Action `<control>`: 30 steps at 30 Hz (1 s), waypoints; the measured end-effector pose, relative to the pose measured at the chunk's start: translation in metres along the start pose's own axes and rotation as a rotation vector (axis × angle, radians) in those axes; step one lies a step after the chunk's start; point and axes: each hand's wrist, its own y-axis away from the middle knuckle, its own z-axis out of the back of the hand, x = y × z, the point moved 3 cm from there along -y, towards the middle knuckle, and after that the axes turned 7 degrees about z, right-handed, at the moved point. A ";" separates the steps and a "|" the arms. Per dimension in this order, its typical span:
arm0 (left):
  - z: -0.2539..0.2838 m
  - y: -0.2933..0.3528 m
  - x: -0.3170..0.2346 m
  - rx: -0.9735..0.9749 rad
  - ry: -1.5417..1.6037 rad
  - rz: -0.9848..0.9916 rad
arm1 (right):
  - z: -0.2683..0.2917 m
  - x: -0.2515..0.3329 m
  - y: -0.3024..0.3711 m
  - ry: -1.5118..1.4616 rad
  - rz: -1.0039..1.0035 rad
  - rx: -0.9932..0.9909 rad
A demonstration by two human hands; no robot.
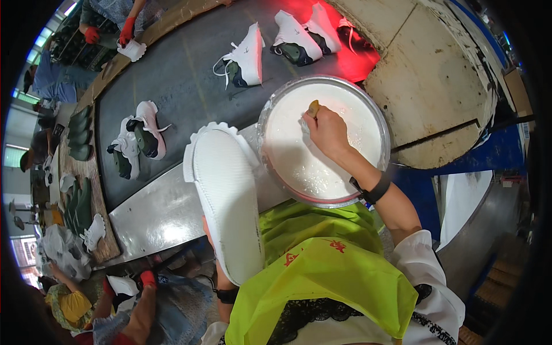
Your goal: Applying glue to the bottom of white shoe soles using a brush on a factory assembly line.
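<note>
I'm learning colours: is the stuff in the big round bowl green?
No, the liquid in the bowl under the right hand is white.

The left hand (207, 228) is almost fully hidden behind the white shoe (226, 192), so its grip cannot be seen; the upper part of this shoe is turned away. From the right hand (326, 131) only the end of a yellowish handle (313, 108) comes out, and its other end is covered. At far left, one co-worker (119, 10) is cut by the upper edge; at near left, another co-worker (138, 320) by the lower edge.
</note>
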 end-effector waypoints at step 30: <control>-0.092 -0.069 0.033 0.121 -0.370 -0.032 | 0.094 0.052 0.046 -0.601 -0.011 0.031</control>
